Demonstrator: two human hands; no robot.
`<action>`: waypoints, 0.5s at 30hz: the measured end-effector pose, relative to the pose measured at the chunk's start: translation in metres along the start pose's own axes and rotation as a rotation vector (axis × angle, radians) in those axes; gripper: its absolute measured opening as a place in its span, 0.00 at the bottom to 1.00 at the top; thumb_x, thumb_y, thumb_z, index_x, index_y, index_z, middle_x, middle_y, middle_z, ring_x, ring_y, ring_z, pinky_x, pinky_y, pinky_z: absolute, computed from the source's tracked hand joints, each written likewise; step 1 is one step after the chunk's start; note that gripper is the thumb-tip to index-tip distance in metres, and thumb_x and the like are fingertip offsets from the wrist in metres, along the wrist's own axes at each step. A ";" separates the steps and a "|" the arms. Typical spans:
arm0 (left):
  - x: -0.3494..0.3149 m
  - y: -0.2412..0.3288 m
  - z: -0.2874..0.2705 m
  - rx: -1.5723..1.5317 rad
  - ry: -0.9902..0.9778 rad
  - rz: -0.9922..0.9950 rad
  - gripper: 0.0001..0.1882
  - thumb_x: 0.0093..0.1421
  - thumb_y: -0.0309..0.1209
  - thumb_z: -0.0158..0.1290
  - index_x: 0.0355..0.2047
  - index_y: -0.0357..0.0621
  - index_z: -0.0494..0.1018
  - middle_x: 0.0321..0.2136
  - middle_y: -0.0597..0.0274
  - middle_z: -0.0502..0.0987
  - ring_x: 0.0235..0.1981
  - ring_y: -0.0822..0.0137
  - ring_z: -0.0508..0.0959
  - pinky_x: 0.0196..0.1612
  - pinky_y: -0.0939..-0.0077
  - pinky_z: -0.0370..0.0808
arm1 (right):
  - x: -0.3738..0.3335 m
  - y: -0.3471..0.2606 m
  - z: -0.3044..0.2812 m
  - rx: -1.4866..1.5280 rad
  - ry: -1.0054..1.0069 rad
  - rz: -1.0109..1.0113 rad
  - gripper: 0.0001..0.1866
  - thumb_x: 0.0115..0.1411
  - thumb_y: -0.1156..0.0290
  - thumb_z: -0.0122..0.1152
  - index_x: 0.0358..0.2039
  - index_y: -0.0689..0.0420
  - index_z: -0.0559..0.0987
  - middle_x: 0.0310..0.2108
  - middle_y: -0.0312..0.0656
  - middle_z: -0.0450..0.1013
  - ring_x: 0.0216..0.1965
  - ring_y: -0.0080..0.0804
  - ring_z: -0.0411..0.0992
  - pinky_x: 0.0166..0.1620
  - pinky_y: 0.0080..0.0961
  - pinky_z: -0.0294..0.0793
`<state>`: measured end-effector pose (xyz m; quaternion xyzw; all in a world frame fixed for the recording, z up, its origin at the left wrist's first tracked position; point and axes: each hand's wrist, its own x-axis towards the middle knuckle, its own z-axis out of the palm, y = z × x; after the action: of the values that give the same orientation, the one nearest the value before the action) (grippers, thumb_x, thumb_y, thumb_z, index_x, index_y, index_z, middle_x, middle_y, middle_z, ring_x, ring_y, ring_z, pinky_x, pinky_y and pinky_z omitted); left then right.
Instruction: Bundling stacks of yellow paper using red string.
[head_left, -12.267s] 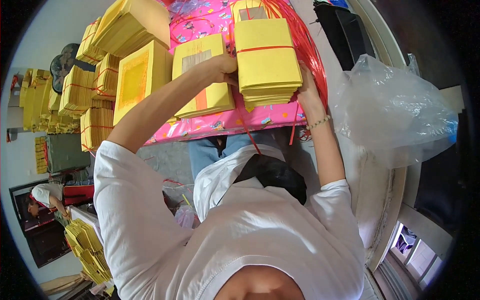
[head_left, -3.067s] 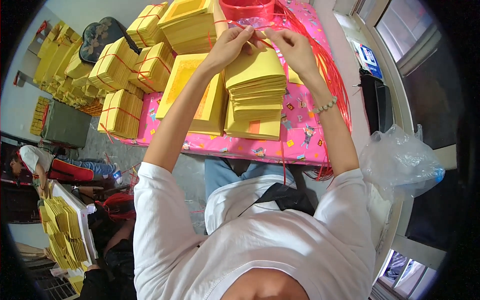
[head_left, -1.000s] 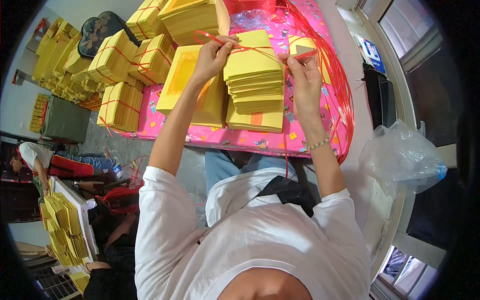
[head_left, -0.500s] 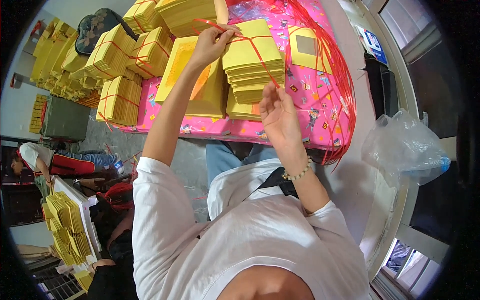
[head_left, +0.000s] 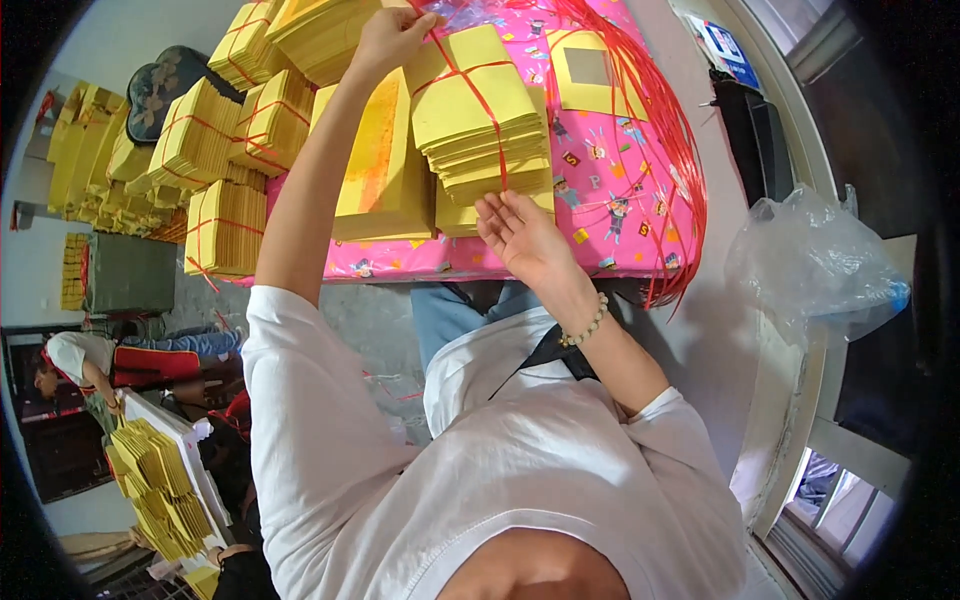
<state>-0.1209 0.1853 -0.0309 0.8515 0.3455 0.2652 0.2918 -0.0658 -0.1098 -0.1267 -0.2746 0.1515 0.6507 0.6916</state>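
A stack of yellow paper point(head_left: 475, 110) stands on top of larger yellow bundles on the pink table, its sheets slightly uneven at the near side. Red ribbon point(head_left: 484, 100) crosses over its top, one strand running lengthwise and another across. My left hand point(head_left: 393, 38) is closed on the ribbon beyond the stack's far left corner. At the near side, my right hand point(head_left: 525, 235) has its palm turned up and fingers curled, with the ribbon's lower strand held at its fingertips. Part of the ribbon behind the stack is hidden.
Tied yellow bundles point(head_left: 200, 130) stand at the left. Loose red ribbons point(head_left: 680, 180) hang over the table's right side beside a yellow sheet point(head_left: 595, 75) with a grey square. A clear plastic bag point(head_left: 810, 265) is at the right. Another person point(head_left: 85, 365) bends at far left.
My left hand has moved farther away, drawing the ribbon past the stack's far side. My right hand stays at the near side. A forearm at the top edge has left the view.
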 end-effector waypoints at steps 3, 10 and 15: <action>0.020 0.001 0.009 0.118 -0.035 -0.011 0.17 0.62 0.41 0.48 0.41 0.43 0.79 0.29 0.65 0.80 0.30 0.75 0.77 0.34 0.78 0.73 | 0.001 -0.002 -0.002 -0.049 -0.046 -0.042 0.10 0.61 0.71 0.55 0.41 0.60 0.69 0.44 0.44 0.68 0.49 0.38 0.69 0.51 0.36 0.74; 0.028 0.008 0.028 0.132 -0.325 -0.273 0.19 0.63 0.41 0.46 0.42 0.38 0.76 0.33 0.60 0.78 0.28 0.70 0.76 0.33 0.74 0.74 | -0.001 0.002 0.000 -0.139 -0.045 -0.086 0.13 0.62 0.70 0.54 0.44 0.62 0.67 0.47 0.47 0.65 0.53 0.41 0.66 0.53 0.40 0.72; 0.015 0.027 0.021 0.037 -0.349 -0.344 0.18 0.63 0.40 0.45 0.42 0.38 0.74 0.34 0.61 0.77 0.31 0.70 0.77 0.35 0.73 0.74 | -0.006 0.001 0.003 -0.154 -0.073 -0.111 0.13 0.62 0.70 0.54 0.44 0.61 0.66 0.45 0.45 0.66 0.52 0.41 0.68 0.52 0.39 0.73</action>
<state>-0.0857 0.1740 -0.0228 0.8182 0.4346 0.0542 0.3725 -0.0679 -0.1133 -0.1208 -0.3109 0.0605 0.6307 0.7084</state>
